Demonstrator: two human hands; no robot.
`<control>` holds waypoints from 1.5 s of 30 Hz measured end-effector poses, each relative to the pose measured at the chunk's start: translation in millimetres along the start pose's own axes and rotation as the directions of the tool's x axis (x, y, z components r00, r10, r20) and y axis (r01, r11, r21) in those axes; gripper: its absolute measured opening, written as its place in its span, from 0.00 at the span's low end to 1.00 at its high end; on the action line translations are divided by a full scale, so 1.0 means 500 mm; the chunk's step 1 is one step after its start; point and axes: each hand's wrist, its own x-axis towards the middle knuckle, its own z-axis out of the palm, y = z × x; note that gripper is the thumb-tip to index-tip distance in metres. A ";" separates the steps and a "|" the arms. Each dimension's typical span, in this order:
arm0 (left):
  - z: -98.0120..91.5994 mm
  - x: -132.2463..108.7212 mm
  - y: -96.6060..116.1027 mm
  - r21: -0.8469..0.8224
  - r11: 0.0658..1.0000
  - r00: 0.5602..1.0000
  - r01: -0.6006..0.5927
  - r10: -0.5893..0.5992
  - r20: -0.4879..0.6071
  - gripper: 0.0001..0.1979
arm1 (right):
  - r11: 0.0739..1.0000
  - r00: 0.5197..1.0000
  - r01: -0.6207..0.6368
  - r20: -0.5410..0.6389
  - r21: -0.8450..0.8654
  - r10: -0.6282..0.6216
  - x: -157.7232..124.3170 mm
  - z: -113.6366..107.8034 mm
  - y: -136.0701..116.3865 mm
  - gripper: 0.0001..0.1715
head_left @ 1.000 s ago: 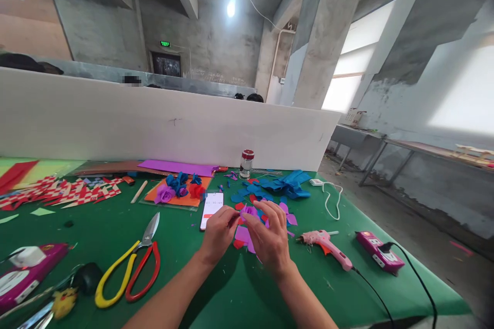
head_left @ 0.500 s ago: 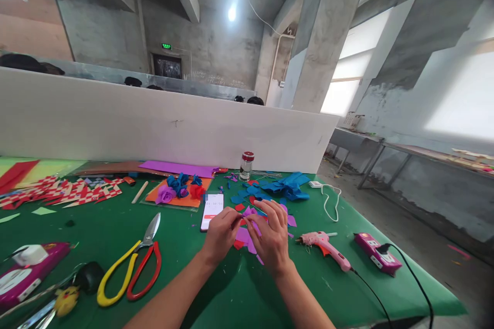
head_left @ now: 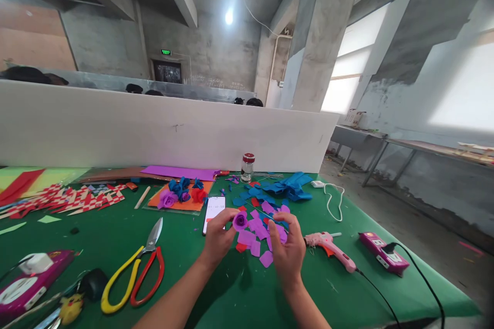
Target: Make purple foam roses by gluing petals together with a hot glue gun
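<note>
Between the thumb and fingers of my left hand (head_left: 219, 239) is a small purple paper rose (head_left: 240, 221), its spiral centre facing me. My right hand (head_left: 288, 247) is apart from the rose, thumb and fingers spread with nothing visible between them. It hovers over loose purple paper petals (head_left: 254, 226), some of them lying on red pieces. A thin rod (head_left: 263, 210) lies among the petals beyond my fingers. Just past my left hand, a phone (head_left: 214, 211) with a lit screen lies on the green table.
A pink glue gun (head_left: 334, 252) and a purple power strip (head_left: 382, 253) lie right, cords trailing forward. Scissors (head_left: 148, 257) lie left. Finished paper flowers (head_left: 180, 190), blue paper (head_left: 291, 186) and a red-lidded jar (head_left: 247, 167) are behind, before a white partition (head_left: 216, 133).
My hands, together at the rose before, have come apart. The right has moved right and opened; the left keeps the rose, now facing me. More of the petals shows.
</note>
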 end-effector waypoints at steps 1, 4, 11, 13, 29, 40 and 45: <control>0.000 0.000 -0.001 -0.024 0.999 1.000 0.026 -0.026 -0.004 0.05 | 0.999 0.998 -0.052 0.030 -0.006 0.052 -0.002 -0.001 0.007 0.06; 0.004 0.000 -0.010 -0.063 0.992 0.994 0.112 -0.113 -0.010 0.06 | 0.974 0.965 -0.227 0.139 0.006 0.224 -0.005 0.000 0.021 0.12; 0.009 -0.003 -0.035 0.016 0.983 0.981 0.184 -0.183 -0.062 0.07 | 0.927 0.913 -0.373 0.194 0.039 0.359 -0.011 0.003 0.035 0.17; 0.010 -0.003 -0.037 0.046 0.981 0.980 0.186 -0.182 -0.078 0.07 | 0.924 0.901 -0.383 0.229 0.016 0.369 -0.012 -0.004 0.046 0.19; 0.022 0.003 -0.041 0.042 0.977 0.973 0.209 -0.203 -0.107 0.05 | 0.905 0.876 -0.191 0.350 -0.380 0.332 0.021 -0.148 0.136 0.18; 0.023 0.004 -0.040 0.059 0.981 0.980 0.184 -0.178 -0.092 0.04 | 0.767 0.873 -0.069 0.335 -0.638 0.356 0.080 -0.154 0.177 0.15; 0.022 0.003 -0.040 0.075 0.985 0.986 0.153 -0.146 -0.086 0.04 | 0.717 0.835 0.042 0.419 -0.696 0.357 0.134 -0.131 0.192 0.12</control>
